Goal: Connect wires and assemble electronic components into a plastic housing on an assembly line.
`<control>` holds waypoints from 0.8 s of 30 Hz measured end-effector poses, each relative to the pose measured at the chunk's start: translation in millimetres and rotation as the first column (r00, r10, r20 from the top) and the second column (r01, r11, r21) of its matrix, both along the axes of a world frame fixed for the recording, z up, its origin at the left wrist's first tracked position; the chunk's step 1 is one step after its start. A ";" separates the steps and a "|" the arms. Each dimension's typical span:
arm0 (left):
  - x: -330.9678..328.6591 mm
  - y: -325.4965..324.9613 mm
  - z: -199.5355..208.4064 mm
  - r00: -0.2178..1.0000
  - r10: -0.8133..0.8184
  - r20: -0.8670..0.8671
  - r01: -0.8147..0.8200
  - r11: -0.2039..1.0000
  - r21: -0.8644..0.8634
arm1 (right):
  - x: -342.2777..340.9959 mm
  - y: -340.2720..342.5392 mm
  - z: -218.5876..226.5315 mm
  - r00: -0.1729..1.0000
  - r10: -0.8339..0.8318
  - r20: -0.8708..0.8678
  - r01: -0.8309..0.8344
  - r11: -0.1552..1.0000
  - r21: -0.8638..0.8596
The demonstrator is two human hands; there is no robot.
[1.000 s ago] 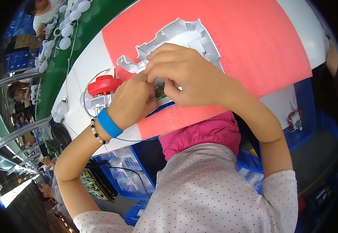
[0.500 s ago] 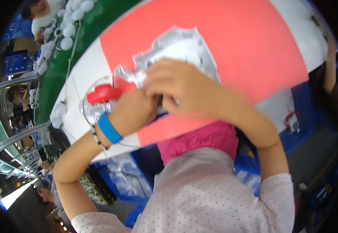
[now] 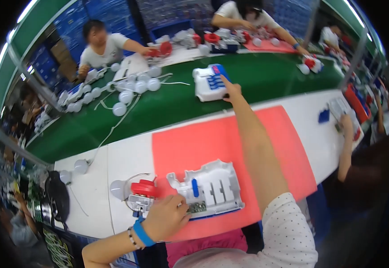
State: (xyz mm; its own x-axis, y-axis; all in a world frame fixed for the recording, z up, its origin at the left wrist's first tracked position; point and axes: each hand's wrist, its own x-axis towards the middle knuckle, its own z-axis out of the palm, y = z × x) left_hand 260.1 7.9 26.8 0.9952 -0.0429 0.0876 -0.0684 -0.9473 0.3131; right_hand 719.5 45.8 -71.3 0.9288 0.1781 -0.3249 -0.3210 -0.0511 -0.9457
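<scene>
My right hand point(image 3: 233, 90) stretches far over the green belt and grips the right edge of a white and blue plastic housing point(image 3: 207, 89). Close to me, a white open housing half point(image 3: 223, 184) lies hollow side up on the pink mat, with a blue strip and a green circuit board point(image 3: 197, 207) inside. My left hand point(image 3: 167, 217), fingers curled, rests at its lower left corner by the board; whatever the fingertips hold is hidden. Beside that hand sit a red part point(image 3: 144, 188) on a grey-white block and a white bulb point(image 3: 118, 190) with a cable.
The green belt point(image 3: 172, 117) runs across beyond the pink mat point(image 3: 288, 147). White bulbs point(image 3: 134, 85) with trailing cables lie on it at the left. Co-workers sit along the far side, and another's arm point(image 3: 346, 143) works at the right. A black object point(image 3: 57, 196) stands at the left.
My view has lifted toward the belt. My right hand has left the housing half on the mat and reached forward to the white and blue housing; my left stays near the mat.
</scene>
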 end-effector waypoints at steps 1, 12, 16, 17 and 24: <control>-9.7 10.0 2.0 0.999 0.021 0.031 -0.020 0.999 -0.039 | 8.0 -0.8 -5.4 1.000 -0.002 -0.003 0.001 1.000 -0.019; -115.3 21.6 63.1 0.638 0.548 0.541 -0.228 0.805 -0.547 | -89.2 -125.9 85.8 0.227 0.330 0.916 0.206 0.903 -0.376; -110.2 -1.7 92.4 0.492 0.315 0.811 0.458 0.699 -0.549 | -146.9 -225.0 63.3 -0.002 0.598 0.802 0.319 0.760 -0.566; -99.6 -15.7 97.9 0.301 0.354 0.886 0.574 0.675 -0.464 | -162.8 -235.5 49.0 -0.041 0.641 0.767 0.336 0.731 -0.593; -96.9 -13.6 101.2 0.003 0.064 0.998 0.916 0.401 -0.028 | -232.8 -293.3 29.0 0.105 0.752 0.651 0.289 0.604 -0.743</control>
State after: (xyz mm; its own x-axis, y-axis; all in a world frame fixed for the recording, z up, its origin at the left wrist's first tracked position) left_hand 163.1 -5.7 128.0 -0.0717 0.1262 0.9894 -0.9934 -0.0976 -0.0595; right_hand 486.6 -247.5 -42.3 0.4578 0.7192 0.5226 0.8515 -0.5237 -0.0251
